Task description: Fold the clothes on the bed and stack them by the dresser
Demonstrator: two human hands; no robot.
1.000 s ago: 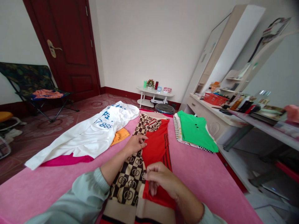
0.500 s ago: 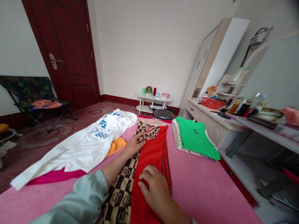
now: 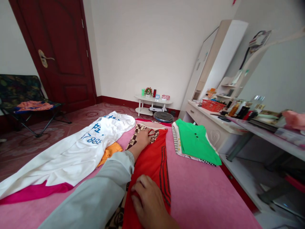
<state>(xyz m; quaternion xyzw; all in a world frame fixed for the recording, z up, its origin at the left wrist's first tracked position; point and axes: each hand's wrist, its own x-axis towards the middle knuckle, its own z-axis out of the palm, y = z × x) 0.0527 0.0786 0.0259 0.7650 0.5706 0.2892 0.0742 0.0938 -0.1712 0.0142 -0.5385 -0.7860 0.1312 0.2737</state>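
A red garment [image 3: 152, 162] with dark side stripes and a brown-and-beige checked part [image 3: 133, 138] lies lengthwise before me, its neckline at the far end. Over that neckline my left hand [image 3: 143, 138] reaches out, its fingers extended onto the cloth, their tips partly hidden. Lower down, my right hand [image 3: 147, 198] rests on the red cloth, fingers loosely bent and the thumb apart. To the left is a white long-sleeved top [image 3: 78, 149] with blue lettering, over orange cloth [image 3: 109, 152] and magenta cloth [image 3: 35, 192]. Folded clothes with a green top [image 3: 196, 140] lie to the right.
Everything lies on a pink bed cover [image 3: 195, 197]. Beyond it stand a low white table [image 3: 152, 100] and a round dark disc [image 3: 164, 117]. A dressing table [image 3: 212, 119] with a red basket [image 3: 212, 105] borders the right; a folding chair [image 3: 21, 86] stands left.
My left hand has moved right, from the checked side onto the neckline. My right hand stays on the red cloth. The view has shifted slightly to the right.
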